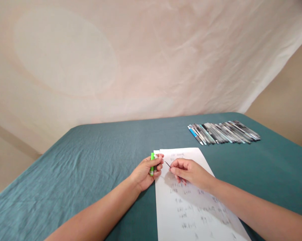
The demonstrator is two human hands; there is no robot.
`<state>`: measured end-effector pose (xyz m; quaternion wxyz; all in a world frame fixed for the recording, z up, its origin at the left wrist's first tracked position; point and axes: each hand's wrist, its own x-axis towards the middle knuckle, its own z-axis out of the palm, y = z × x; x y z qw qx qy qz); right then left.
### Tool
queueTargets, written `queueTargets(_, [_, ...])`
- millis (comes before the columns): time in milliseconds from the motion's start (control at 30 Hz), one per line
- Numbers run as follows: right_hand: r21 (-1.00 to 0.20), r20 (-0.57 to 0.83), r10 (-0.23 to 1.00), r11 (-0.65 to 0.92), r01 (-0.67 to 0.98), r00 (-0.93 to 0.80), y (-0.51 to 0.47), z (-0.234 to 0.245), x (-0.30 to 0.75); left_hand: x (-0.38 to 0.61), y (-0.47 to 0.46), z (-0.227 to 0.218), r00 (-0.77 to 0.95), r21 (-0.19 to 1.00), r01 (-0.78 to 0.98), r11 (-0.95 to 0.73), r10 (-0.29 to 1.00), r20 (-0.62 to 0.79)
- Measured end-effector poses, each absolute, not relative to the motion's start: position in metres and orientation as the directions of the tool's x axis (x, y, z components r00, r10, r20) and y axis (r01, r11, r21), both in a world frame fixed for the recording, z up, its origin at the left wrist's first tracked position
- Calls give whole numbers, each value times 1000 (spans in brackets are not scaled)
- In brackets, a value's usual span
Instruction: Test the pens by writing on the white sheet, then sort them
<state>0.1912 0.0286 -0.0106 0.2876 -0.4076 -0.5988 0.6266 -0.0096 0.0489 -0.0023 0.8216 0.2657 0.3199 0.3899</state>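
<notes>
Inward, both forearms [110, 205] angle across wrinkled teal cloth [78, 167].
At the left edge of handwritten paper [165, 214], the curled left hand [149, 169] grips a green plastic pen part [152, 156]; the right hand [184, 171] pinches a thin dark refill [167, 164].

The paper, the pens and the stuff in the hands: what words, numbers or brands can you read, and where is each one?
None can be read for sure.
Paper: rows of dark handwriting, too blurred to read.
Pens: any print is too small and blurred to read.
Green item in the left hand: no readable label.
Thin stick in the right hand: no readable marks.
</notes>
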Motion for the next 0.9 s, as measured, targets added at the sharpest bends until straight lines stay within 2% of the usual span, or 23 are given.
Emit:
queueTargets(200, [-986, -153, 851, -100, 131, -502, 27, -10, 189, -8, 47, 1, 479, 726, -402, 557, 804, -352])
queueTargets(567, [-984, -154, 875, -92, 154, -459, 25, -11, 188, -9, 49, -2, 506, 717, -428, 550, 804, -314])
queueTargets(900, [-977, -131, 906, -50, 206, -403, 22, -2, 188, -6, 46, -2, 448, 792, -379, 479, 844, -296])
